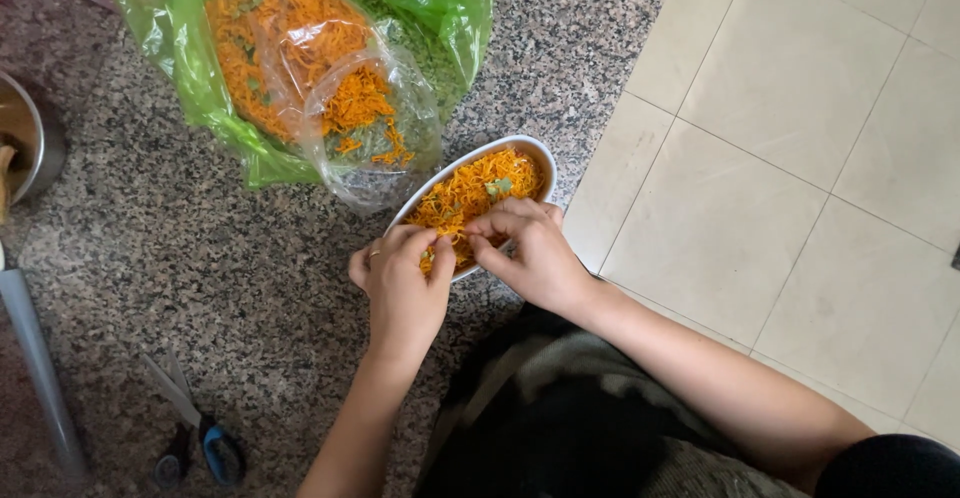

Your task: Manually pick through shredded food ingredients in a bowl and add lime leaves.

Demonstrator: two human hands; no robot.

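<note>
**Orange shreds pinched over one white dish**

Orange shreds (470,193) fill one oval white dish (540,153) near the granite counter's (200,258) edge beside the tiled floor (800,158). Left hand (402,283) and right hand (535,248) meet over its near rim, each with fingertips pressed together, pinching strands. One green bag (180,68) holds more. One pair of scissors (195,423) lies well apart; bare counter lies between.
</note>
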